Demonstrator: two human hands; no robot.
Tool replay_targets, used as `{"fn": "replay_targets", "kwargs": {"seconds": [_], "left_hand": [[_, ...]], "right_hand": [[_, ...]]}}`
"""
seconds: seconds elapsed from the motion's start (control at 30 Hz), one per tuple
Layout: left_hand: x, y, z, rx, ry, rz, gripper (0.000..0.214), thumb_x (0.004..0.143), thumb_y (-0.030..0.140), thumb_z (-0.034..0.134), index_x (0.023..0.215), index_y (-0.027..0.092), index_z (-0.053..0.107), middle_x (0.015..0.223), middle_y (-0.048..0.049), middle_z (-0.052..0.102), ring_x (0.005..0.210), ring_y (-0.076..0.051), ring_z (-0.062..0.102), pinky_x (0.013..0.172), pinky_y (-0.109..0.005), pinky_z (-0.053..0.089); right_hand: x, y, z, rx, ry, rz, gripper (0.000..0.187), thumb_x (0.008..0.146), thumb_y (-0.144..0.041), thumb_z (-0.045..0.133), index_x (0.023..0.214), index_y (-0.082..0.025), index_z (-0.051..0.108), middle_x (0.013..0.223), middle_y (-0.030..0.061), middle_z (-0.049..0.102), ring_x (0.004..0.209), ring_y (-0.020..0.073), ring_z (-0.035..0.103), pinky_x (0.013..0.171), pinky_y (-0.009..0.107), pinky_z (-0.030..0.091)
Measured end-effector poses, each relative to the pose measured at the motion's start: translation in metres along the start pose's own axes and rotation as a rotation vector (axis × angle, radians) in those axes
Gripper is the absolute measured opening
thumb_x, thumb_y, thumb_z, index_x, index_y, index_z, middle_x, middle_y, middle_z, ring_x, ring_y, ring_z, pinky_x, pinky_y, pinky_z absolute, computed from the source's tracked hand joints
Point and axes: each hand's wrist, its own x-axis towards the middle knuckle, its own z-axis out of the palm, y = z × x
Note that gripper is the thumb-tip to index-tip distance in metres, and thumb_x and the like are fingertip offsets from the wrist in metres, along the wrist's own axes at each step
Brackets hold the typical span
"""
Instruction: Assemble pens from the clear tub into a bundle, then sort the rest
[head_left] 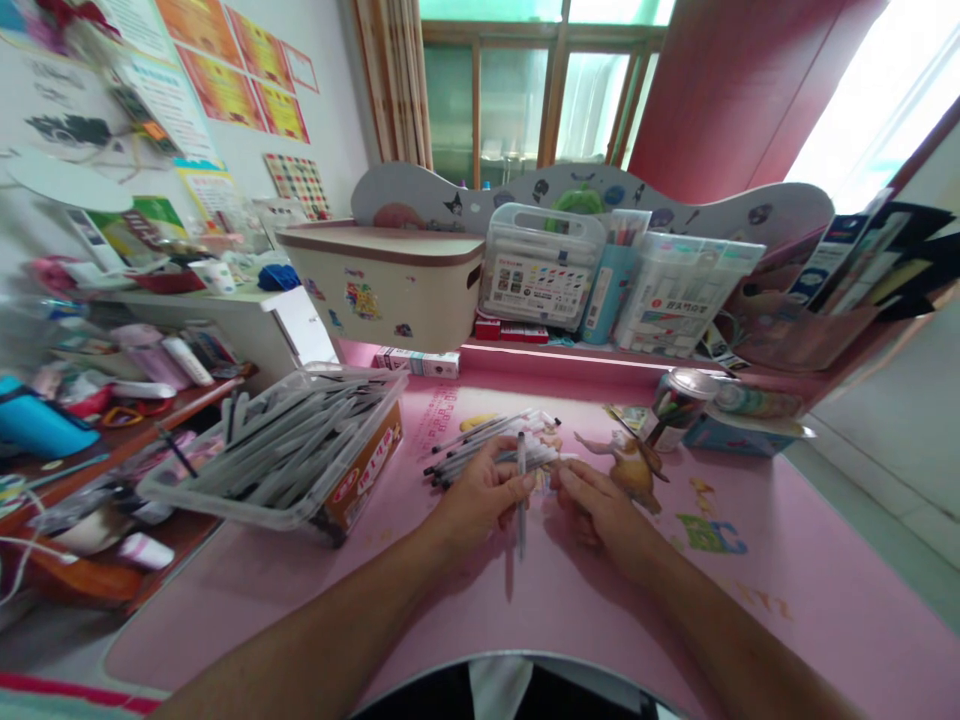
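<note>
Single head-worn view, forward and down, close over left hand [480, 497] and right hand [600, 507] on pink desk [600, 610]

Both forearms, the left hand [480, 497] and the right hand [600, 510] are showing bare; below the desk's [750, 570] near edge the person is wearing dark clothing with a white strip.

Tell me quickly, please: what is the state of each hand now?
Left hand: closed on a pen, held upright.
Right hand: fingers curled beside the pile of pens; a grip cannot be told.

No legible text (bin label [361, 482], posters [247, 70] blurred)
</note>
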Motion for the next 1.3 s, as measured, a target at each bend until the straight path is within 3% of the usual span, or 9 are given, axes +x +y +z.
{"fn": "replay_targets", "kwargs": {"seconds": [0.13, 0.3, 0.43, 0.57, 0.67, 0.8, 1.0, 1.13, 1.3], "left_hand": [[-0.003, -0.003, -0.003, 0.102, -0.177, -0.149, 0.045, 0.071, 0.037, 0.076, 0.106, 0.019, 0.055, 0.056, 0.0081, 0.050, 0.041, -0.005, 0.038, 0.042, -0.017, 0.023], [-0.004, -0.002, -0.002, 0.092, -0.154, -0.217, 0.040, 0.071, 0.036, 0.074, 0.104, 0.016, 0.062, 0.055, 0.0060, 0.051, 0.041, -0.005, 0.039, 0.041, -0.018, 0.024], [-0.002, -0.004, -0.002, -0.058, -0.142, -0.175, 0.040, 0.073, 0.035, 0.075, 0.107, 0.018, 0.064, 0.070, 0.0003, 0.061, 0.049, -0.008, 0.052, 0.049, -0.020, 0.039], [-0.005, -0.007, 0.000, 0.029, -0.209, -0.058, 0.050, 0.067, 0.029, 0.083, 0.114, 0.022, 0.066, 0.093, -0.0045, 0.065, 0.066, -0.012, 0.062, 0.062, -0.025, 0.048], [-0.008, -0.009, 0.004, -0.011, -0.095, -0.057, 0.040, 0.075, 0.037, 0.077, 0.110, 0.019, 0.070, 0.097, -0.0084, 0.068, 0.072, -0.014, 0.064, 0.064, -0.025, 0.048], [-0.005, -0.010, 0.007, -0.070, 0.054, -0.016, 0.034, 0.076, 0.043, 0.076, 0.096, 0.015, 0.074, 0.095, -0.0102, 0.072, 0.076, -0.015, 0.065, 0.063, -0.022, 0.049], [0.001, -0.012, 0.005, -0.197, 0.128, -0.021, 0.035, 0.075, 0.042, 0.077, 0.091, 0.013, 0.072, 0.090, -0.0109, 0.075, 0.078, -0.016, 0.070, 0.070, -0.022, 0.055], [0.002, -0.010, 0.004, -0.243, 0.136, -0.030, 0.032, 0.076, 0.039, 0.078, 0.090, 0.011, 0.070, 0.088, -0.0114, 0.076, 0.077, -0.016, 0.072, 0.068, -0.021, 0.056], [0.002, -0.010, 0.004, -0.234, 0.130, -0.028, 0.035, 0.073, 0.040, 0.080, 0.089, 0.011, 0.070, 0.090, -0.0109, 0.076, 0.075, -0.015, 0.072, 0.068, -0.019, 0.057]], "right_hand": [[0.003, 0.002, -0.005, -0.012, 0.092, 0.015, 0.046, 0.078, -0.062, 0.061, 0.065, -0.020, 0.048, 0.050, -0.0079, 0.039, 0.039, 0.0049, 0.026, 0.036, 0.019, 0.016], [0.004, 0.003, -0.006, -0.046, 0.037, 0.027, 0.049, 0.073, -0.063, 0.066, 0.059, -0.021, 0.045, 0.045, -0.0091, 0.035, 0.036, 0.0042, 0.022, 0.035, 0.020, 0.014], [0.007, 0.006, -0.006, 0.097, 0.114, 0.056, 0.045, 0.074, -0.058, 0.067, 0.061, -0.021, 0.045, 0.043, -0.0107, 0.033, 0.034, 0.0028, 0.019, 0.034, 0.018, 0.012], [0.008, 0.006, -0.005, 0.193, 0.160, 0.075, 0.045, 0.074, -0.056, 0.068, 0.061, -0.020, 0.045, 0.042, -0.0109, 0.034, 0.033, 0.0020, 0.020, 0.033, 0.017, 0.012], [0.007, 0.005, -0.003, 0.190, 0.155, 0.096, 0.045, 0.072, -0.057, 0.069, 0.060, -0.020, 0.046, 0.042, -0.0107, 0.035, 0.033, 0.0017, 0.021, 0.034, 0.016, 0.013], [0.005, 0.004, 0.000, 0.134, 0.063, 0.167, 0.049, 0.074, -0.061, 0.064, 0.057, -0.021, 0.042, 0.040, -0.0106, 0.032, 0.032, 0.0021, 0.019, 0.033, 0.018, 0.012], [0.000, 0.004, 0.007, 0.128, 0.069, -0.004, 0.045, 0.072, -0.056, 0.073, 0.072, -0.022, 0.045, 0.048, -0.0124, 0.033, 0.038, 0.0029, 0.020, 0.035, 0.016, 0.014], [-0.002, 0.001, 0.008, 0.193, 0.043, -0.006, 0.046, 0.068, -0.050, 0.079, 0.092, -0.024, 0.050, 0.054, -0.0118, 0.041, 0.039, 0.0035, 0.025, 0.036, 0.015, 0.015], [0.003, 0.004, 0.007, 0.144, 0.117, 0.089, 0.049, 0.074, -0.065, 0.067, 0.070, -0.018, 0.051, 0.050, -0.0083, 0.041, 0.035, 0.0009, 0.022, 0.035, 0.016, 0.011]]}}
